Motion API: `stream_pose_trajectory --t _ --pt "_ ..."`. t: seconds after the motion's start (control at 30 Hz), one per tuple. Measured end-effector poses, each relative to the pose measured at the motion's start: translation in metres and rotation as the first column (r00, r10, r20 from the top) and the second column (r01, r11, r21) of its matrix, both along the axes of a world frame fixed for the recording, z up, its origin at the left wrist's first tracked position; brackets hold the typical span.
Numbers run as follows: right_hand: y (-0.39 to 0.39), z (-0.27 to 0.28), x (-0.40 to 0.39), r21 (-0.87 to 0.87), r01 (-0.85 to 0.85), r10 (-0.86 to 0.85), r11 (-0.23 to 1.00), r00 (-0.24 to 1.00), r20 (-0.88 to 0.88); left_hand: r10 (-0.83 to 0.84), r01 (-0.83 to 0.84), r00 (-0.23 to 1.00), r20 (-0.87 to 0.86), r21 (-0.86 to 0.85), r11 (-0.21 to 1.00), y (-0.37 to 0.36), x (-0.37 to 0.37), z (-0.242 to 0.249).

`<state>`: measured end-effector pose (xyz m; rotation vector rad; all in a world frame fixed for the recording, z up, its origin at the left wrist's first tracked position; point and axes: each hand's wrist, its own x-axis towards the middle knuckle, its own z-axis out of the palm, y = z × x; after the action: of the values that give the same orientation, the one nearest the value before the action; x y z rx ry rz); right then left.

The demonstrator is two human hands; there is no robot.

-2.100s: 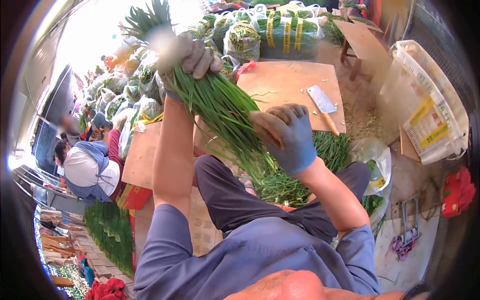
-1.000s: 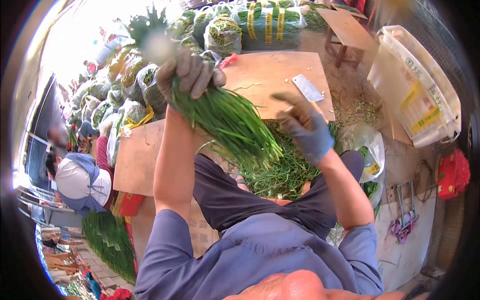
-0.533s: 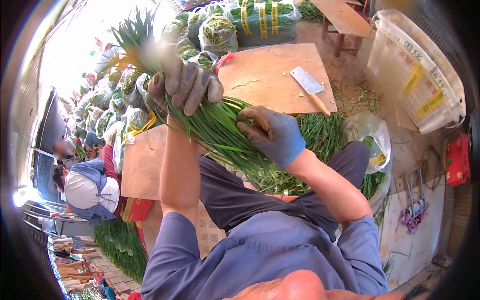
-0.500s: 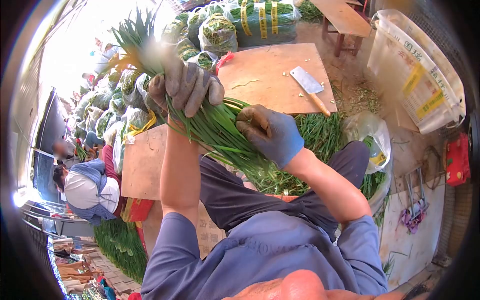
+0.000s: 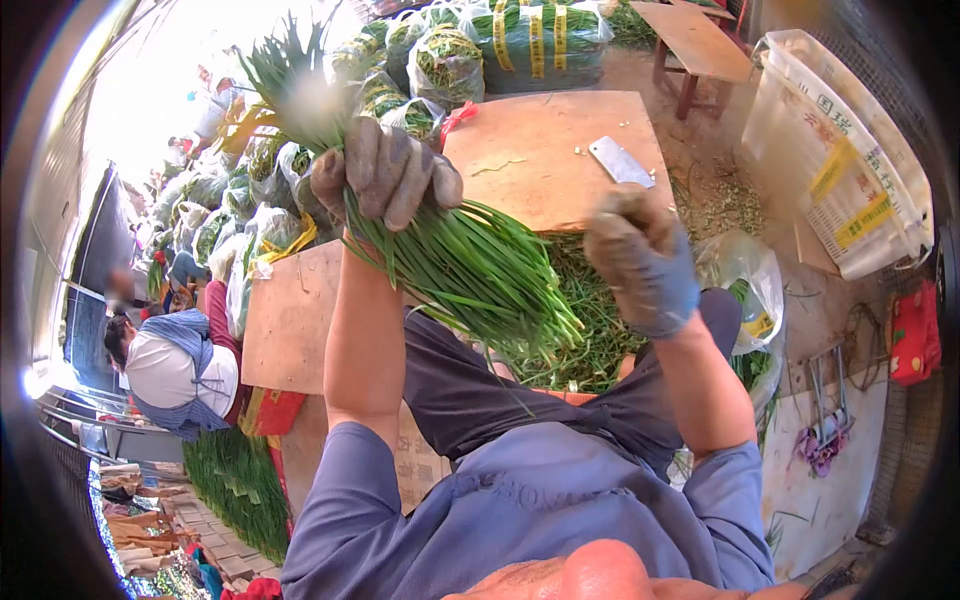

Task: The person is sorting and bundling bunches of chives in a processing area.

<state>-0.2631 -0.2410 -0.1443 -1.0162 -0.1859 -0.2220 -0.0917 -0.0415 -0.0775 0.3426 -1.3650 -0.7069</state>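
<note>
My left hand (image 5: 385, 175), in a grey-stained glove, is closed round a thick bunch of long green garlic chives (image 5: 480, 270). The leaf tips point up and away; the pale stem ends spread toward the lower right. My right hand (image 5: 642, 265), in a blue glove with a soiled palm, is raised to the right of the stem ends, apart from them. Its fingers are curled and smeared by motion, and what they may hold does not show. Just beyond it lies a cleaver (image 5: 620, 163) on a wooden board (image 5: 550, 140); its handle is hidden behind my right hand.
Loose green trimmings (image 5: 585, 340) pile between my knees. Another board (image 5: 290, 325) stands at the left. Bagged greens (image 5: 445, 65) line the back, and a white plastic crate (image 5: 850, 150) stands at the right. A person (image 5: 185, 370) sits at the left beside laid-out chives (image 5: 235, 490).
My right hand has left the stems and moved right, upward and curled. My left hand keeps its grip on the bunch. The view has shifted slightly.
</note>
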Motion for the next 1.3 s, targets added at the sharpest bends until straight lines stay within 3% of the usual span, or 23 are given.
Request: stream_pose_trajectory --t 0.1,0.13,0.17,0.2,0.23,0.3,0.4,0.47,0.6,0.73,0.83,0.93,1.03,1.13,1.23,1.27,1.3 --pt "-0.036 -0.026 -0.020 -0.006 -0.163 0.162 0.987 0.985 -0.063 0.130 -0.136 0.978 -0.160 -0.030 0.990 0.017 0.007 -0.014" --pt "-0.039 -0.050 -0.020 -0.344 -0.141 0.139 0.928 0.990 -0.031 0.160 -0.167 0.969 -0.189 -0.020 0.986 0.021 0.009 -0.013" --pt "-0.035 -0.070 -0.017 -0.636 -0.093 0.134 0.766 0.991 0.017 0.191 -0.198 0.957 -0.217 -0.009 0.980 0.025 0.011 -0.011" --pt "-0.031 -0.067 -0.013 -0.848 0.110 0.154 0.518 0.963 0.220 0.180 -0.180 0.962 -0.205 0.018 0.983 0.019 0.010 -0.001" --pt "-0.022 -0.060 -0.018 -0.881 0.274 0.050 0.385 0.947 0.316 0.165 -0.159 0.966 -0.197 0.047 0.986 0.014 0.008 0.007" --pt "-0.005 -0.032 -0.019 -0.809 0.445 -0.077 0.384 0.889 0.452 0.236 -0.217 0.943 -0.233 0.106 0.971 0.011 0.003 0.010" --pt "0.023 -0.015 0.001 -0.669 0.614 -0.129 0.419 0.770 0.625 0.283 -0.248 0.924 -0.257 0.161 0.955 0.006 0.001 0.006" --pt "0.033 -0.002 0.013 -0.659 0.678 -0.124 0.326 0.722 0.681 0.304 -0.257 0.909 -0.284 0.191 0.948 0.003 -0.002 0.004" --pt "0.037 0.008 0.029 -0.652 0.732 -0.054 0.198 0.672 0.738 0.230 -0.173 0.920 -0.316 0.197 0.965 -0.001 -0.002 -0.002" --pt "0.043 0.002 0.038 -0.578 0.811 -0.023 0.091 0.582 0.813 0.296 -0.196 0.877 -0.379 0.280 0.940 -0.002 -0.008 -0.004" --pt "0.039 0.009 0.046 -0.581 0.812 0.030 0.055 0.581 0.814 0.319 -0.188 0.832 -0.454 0.311 0.932 -0.003 -0.009 -0.012" --pt "0.030 0.025 0.045 -0.559 0.609 -0.116 0.563 0.728 0.676 0.331 -0.202 0.842 -0.426 0.321 0.925 0.002 -0.001 -0.018" --pt "0.018 0.042 0.010 -0.345 0.359 -0.203 0.867 0.887 0.415 0.322 -0.204 0.832 -0.451 0.292 0.934 0.006 0.002 -0.024" --pt "0.011 0.037 -0.004 -0.167 0.305 -0.182 0.938 0.840 0.511 0.312 -0.187 0.820 -0.480 0.291 0.938 0.006 0.007 -0.026" --pt "0.017 0.029 -0.011 -0.383 0.244 -0.151 0.891 0.954 0.258 0.369 -0.230 0.804 -0.467 0.328 0.916 0.006 0.005 -0.026" --pt "0.019 0.019 0.000 -0.592 0.445 -0.203 0.672 0.879 0.431 0.392 -0.247 0.801 -0.453 0.347 0.905 0.005 0.004 -0.025" --pt "0.027 0.021 0.002 -0.654 0.498 -0.211 0.570 0.858 0.469 0.420 -0.269 0.792 -0.443 0.365 0.891 0.003 0.002 -0.023"
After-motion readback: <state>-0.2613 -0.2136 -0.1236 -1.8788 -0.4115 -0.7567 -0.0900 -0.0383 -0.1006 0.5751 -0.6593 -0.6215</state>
